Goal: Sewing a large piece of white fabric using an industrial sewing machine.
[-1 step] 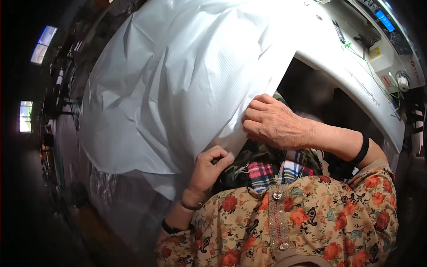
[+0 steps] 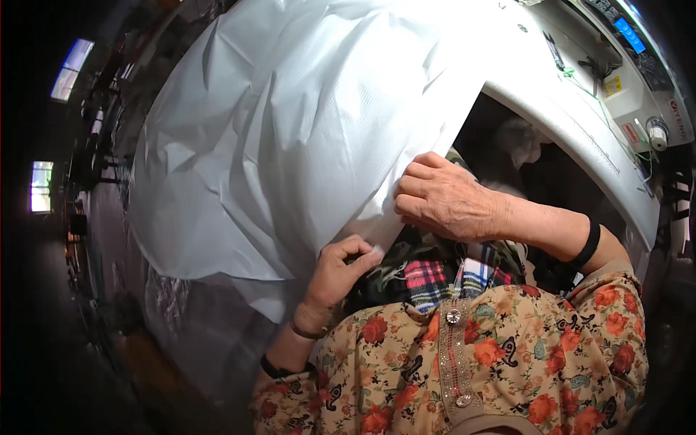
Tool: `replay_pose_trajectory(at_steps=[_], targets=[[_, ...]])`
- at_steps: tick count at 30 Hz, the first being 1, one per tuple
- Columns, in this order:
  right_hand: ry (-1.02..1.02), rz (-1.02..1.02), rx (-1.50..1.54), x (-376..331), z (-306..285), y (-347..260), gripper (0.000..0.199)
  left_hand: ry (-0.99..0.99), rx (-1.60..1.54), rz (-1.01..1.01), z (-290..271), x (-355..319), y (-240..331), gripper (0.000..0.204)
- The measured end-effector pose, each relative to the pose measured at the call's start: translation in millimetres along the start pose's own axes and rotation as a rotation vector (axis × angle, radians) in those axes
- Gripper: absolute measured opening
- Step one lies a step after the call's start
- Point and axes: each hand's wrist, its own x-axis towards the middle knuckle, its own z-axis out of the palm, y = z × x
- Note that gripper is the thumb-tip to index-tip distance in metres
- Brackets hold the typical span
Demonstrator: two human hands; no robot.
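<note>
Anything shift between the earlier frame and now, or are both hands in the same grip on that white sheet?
Nothing visibly changed. The left hand and right hand keep the same grip on the edge of the white sheet, over the plaid cloth.

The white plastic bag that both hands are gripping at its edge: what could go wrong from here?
1. The white plastic bag looks thin and creased; the right hand and left hand pinch the same edge, so it might tear or slip.
2. The plaid fabric bunched just below the hands might catch under the bag's edge.
3. The bag covers most of the view, so the hands may be working partly unseen.
</note>
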Motion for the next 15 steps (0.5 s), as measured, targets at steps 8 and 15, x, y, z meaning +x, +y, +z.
replay_pose_trajectory(at_steps=[8,15], targets=[[-0.064,-0.169,0.006,6,19,-7,0.014,-0.174,-0.498,-0.339,-11,-6,-1,0.014],[-0.151,-0.195,-0.011,12,24,-16,0.020,-0.218,-0.449,-0.311,-23,-3,-14,0.018]])
